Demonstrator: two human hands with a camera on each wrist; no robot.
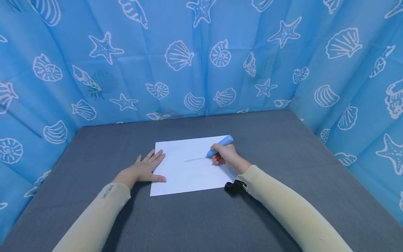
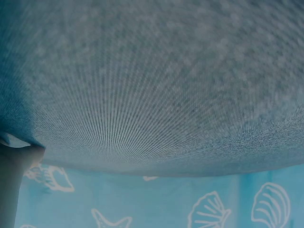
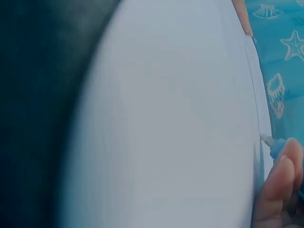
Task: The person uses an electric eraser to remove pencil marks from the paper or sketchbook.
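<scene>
A sheet of white paper (image 1: 185, 178) lies on the grey cloth. My left hand (image 1: 144, 171) rests flat over its left edge, fingers spread and straight. A thick blue marker (image 1: 226, 140) is gripped in my right hand (image 1: 229, 156) at the sheet's right side, its tip at the right end of a thin grey line (image 1: 194, 160). In the right wrist view, the pale tip of the marker (image 3: 268, 139) meets the paper (image 3: 166, 114) beside curled fingers (image 3: 280, 183). The left wrist view catches only a dark part of the left hand (image 2: 21, 161) at its edge.
The table (image 1: 270, 140) is covered in grey cloth. Blue curtains (image 1: 138, 63) with white shells and starfish hang behind it and along both sides. A small black object (image 1: 233, 187) sits at the right wrist, by the cuff of the cream sleeve (image 1: 283, 203).
</scene>
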